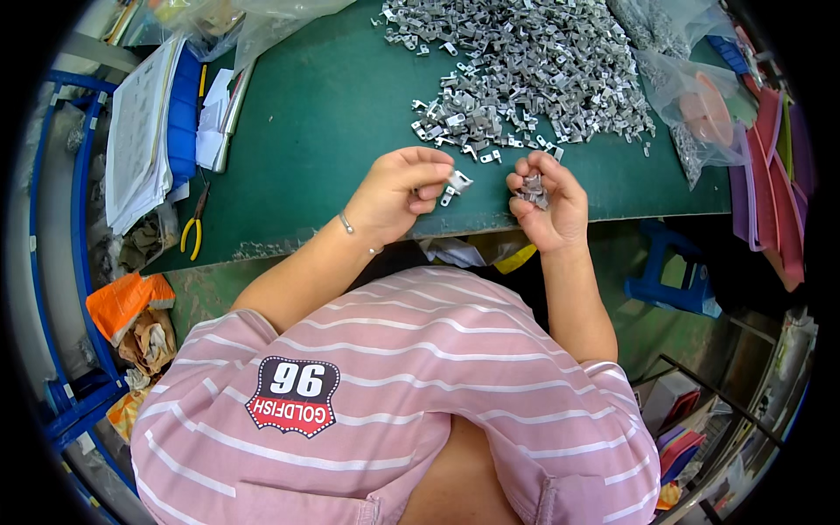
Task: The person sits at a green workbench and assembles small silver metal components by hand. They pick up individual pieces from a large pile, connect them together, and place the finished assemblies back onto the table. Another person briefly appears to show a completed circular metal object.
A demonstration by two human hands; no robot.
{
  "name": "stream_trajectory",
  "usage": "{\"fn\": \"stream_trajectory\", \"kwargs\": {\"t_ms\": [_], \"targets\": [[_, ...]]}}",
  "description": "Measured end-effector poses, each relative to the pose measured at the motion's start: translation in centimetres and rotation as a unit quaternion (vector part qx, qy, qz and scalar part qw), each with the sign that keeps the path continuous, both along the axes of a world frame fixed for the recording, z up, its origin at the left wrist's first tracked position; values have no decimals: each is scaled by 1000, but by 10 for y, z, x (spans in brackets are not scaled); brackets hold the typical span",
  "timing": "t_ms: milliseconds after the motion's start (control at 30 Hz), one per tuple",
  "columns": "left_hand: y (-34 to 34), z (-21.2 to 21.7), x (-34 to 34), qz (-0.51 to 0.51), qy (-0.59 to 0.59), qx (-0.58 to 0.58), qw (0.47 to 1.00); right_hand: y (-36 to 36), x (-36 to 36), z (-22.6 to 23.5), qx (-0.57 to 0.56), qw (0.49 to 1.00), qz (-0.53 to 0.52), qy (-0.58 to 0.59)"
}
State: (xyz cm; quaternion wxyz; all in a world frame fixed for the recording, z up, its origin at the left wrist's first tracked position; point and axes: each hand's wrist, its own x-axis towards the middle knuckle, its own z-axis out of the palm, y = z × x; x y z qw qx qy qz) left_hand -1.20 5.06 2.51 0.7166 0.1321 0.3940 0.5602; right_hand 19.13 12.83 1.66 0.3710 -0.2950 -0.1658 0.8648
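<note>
Between the thumb and fingers of my left hand (394, 194) is a small bent metal bracket (458, 181), held just above the near edge of the green table. My right hand (556, 206) is curled, palm up, around several more of these metal brackets (532, 191). The two hands are apart, a short gap between them. Beyond them a big heap of loose metal brackets (551, 70) spreads over the table, its near fringe lying close to my fingertips.
The green table (324, 140) has a worn near edge. At left are a stack of papers (140, 140), a blue bin (183, 114) and yellow-handled pliers (193, 229). Plastic bags (691, 105) and pink and purple trays (770, 175) stand right. A blue stool (672, 273) sits below.
</note>
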Motion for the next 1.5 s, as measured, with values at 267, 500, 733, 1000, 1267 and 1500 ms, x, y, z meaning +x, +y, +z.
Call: {"fn": "stream_trajectory", "kwargs": {"t_ms": [267,500,733,1000,1267,1500], "targets": [[7,-4,-6,-39,349,19,936,3,-26,-9,589,620,-5,-518],[3,-14,5,-96,674,206,702,2,-22,-12,536,658,23,-529],[-3,-5,4,-81,313,146,935,-1,-4,-6,80,994,76,-2],[-9,-2,1,-53,34,79,995,-8,-5,-11,32,990,104,86],[-4,-6,-30,-21,-131,90,987,-5,-10,6,93,987,126,24],[24,1,-40,48,460,12,886,-14,-37,1,626,552,96,-543]]}}
